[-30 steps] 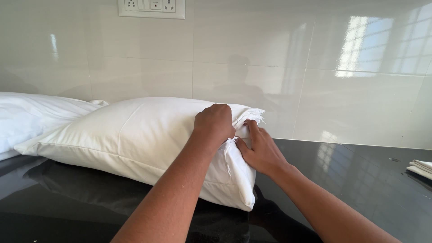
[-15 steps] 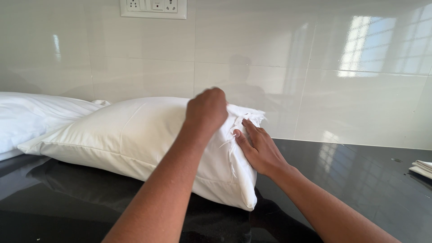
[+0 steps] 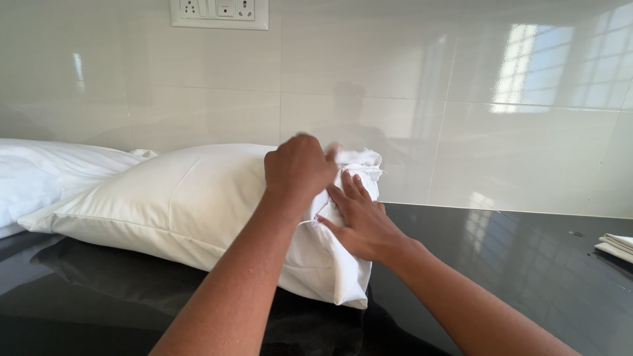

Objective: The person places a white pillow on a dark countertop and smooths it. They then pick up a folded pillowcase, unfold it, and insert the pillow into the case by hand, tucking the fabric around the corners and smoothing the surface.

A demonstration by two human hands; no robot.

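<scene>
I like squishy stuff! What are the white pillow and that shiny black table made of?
The white pillow looks like smooth cotton cloth over soft filling: it creases and puffs. The black countertop seems to be polished stone, mirroring the window. Neither is certain.

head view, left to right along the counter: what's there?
Second white pillow → white pillow → left hand, closed on its open end → right hand, flat against it → folded white cloth.
</scene>
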